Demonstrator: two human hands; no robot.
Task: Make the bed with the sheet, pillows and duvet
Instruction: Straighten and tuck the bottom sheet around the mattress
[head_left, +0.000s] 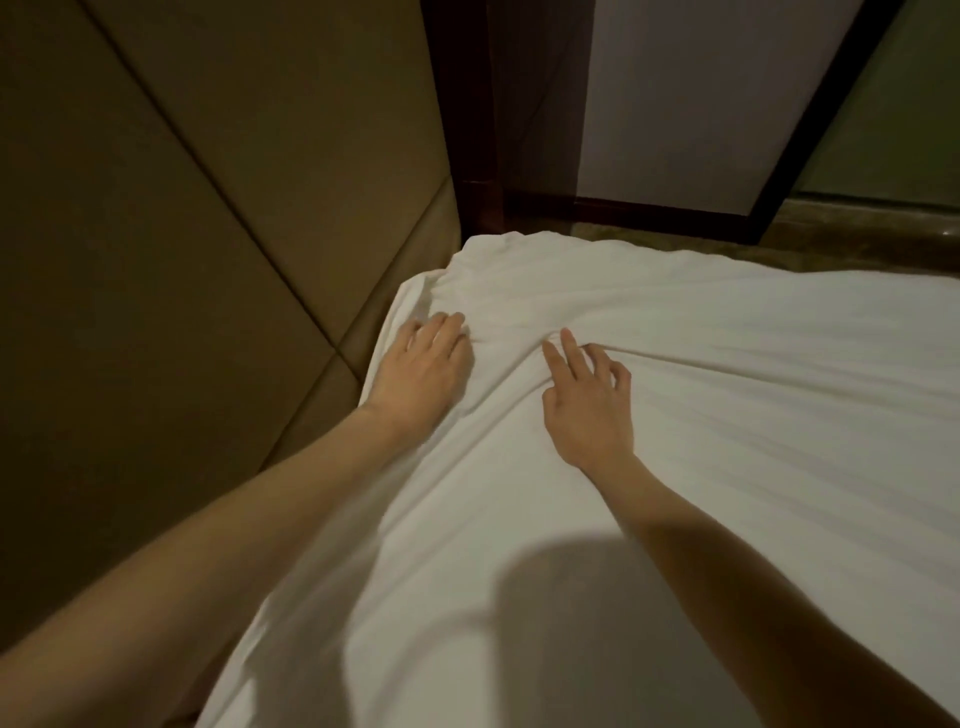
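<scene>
Pressing the sheet (675, 441) flat with open left hand (421, 364) at the corner (483, 260) beside the headboard (156, 260); half-curling right hand (587, 400) over a fold (675, 358) farther from it (grip unclear). Might drag the corner loose and leave creases if pulled hard.

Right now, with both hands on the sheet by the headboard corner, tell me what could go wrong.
1. The sheet is bunched into folds between the left hand and right hand; pulling unevenly could set creases running across it instead of flattening them.
2. The left hand presses beside the padded headboard, where the sheet edge meets it; a tug from the right might drag that corner loose.
</scene>
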